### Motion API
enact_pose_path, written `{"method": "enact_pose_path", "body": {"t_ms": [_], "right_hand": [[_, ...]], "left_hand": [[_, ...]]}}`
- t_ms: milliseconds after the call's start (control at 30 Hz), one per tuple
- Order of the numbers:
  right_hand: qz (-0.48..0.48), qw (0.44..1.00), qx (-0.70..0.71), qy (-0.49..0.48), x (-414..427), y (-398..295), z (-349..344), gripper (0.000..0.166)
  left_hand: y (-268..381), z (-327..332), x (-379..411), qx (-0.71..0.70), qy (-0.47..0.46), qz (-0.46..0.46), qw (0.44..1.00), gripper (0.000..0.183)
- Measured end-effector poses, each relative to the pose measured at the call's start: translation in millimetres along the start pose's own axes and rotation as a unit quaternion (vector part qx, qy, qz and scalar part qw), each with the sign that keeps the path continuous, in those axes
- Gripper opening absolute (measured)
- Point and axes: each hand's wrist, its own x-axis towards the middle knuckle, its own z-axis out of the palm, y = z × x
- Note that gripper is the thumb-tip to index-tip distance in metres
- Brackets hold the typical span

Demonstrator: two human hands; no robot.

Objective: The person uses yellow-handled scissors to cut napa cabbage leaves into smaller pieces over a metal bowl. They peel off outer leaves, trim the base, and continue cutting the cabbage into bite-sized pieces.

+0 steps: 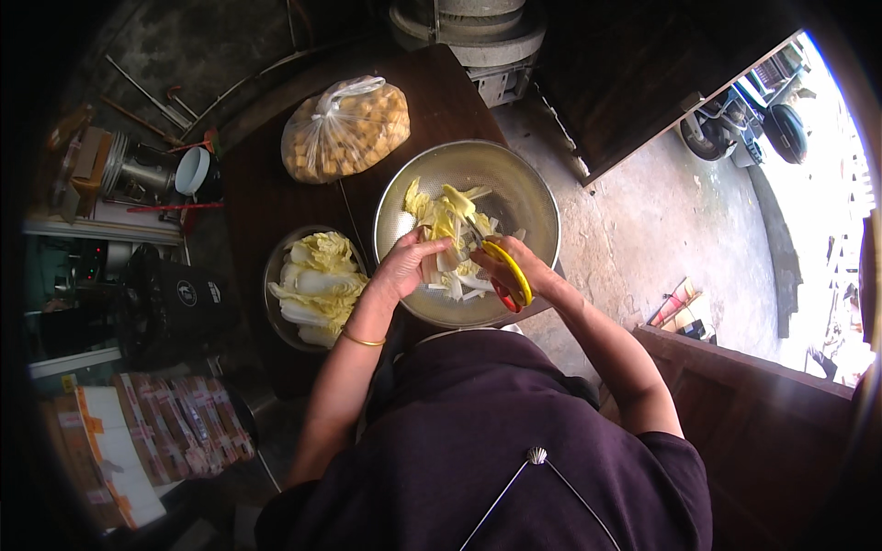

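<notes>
My left hand [405, 262] grips a napa cabbage leaf [441, 234] above a perforated metal colander [427, 310]. In my right hand [513, 262] is a pair of scissors [518, 265] with yellow and red handles; the blades point into the leaf. Whether the blades are apart is hard to tell. Cut cabbage pieces [455, 284] lie in the colander beneath both hands. To the left, a metal bowl [271, 315] holds whole cabbage leaves [320, 282], partly behind my left forearm.
A tied clear plastic bag of tan cubes [348, 131] sits on the dark wooden table [441, 89] behind the colander. Left of the table are a black bin-like container [186, 296] and stacked flattened cardboard [165, 427]. A dark door [641, 82] stands at the right, by a bright doorway.
</notes>
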Motion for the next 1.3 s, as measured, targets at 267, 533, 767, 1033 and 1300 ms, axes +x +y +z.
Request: {"method": "enact_pose_path", "body": {"t_ms": [267, 533, 767, 1033, 1300], "right_hand": [[0.116, 0.984, 0.132, 0.04, -22.8, 18.5, -11.8, 0.03], [0.118, 0.979, 0.166, -0.014, -42.4, 5.7, -22.1, 0.027], [0.025, 0.995, -0.055, -0.082, -51.9, 8.8, -8.6, 0.029], [0.003, 0.987, -0.151, -0.059, -50.7, 3.1, 4.3, 0.034], [0.013, 0.984, -0.176, -0.035, -43.5, 5.6, 6.8, 0.032]], "left_hand": [[5.2, -35.8, 7.4, -0.13, 0.009, -0.058, 0.99, 0.028], [0.8, -17.3, 7.9, -0.018, 0.112, 0.0, 0.994, 0.02], [-7.6, -22.0, 14.1, -0.062, 0.113, 0.012, 0.992, 0.015], [-14.5, -12.9, 17.6, -0.069, 0.136, -0.017, 0.988, 0.013], [-13.8, 8.2, 3.9, -0.006, 0.124, 0.015, 0.992, 0.011]]}}
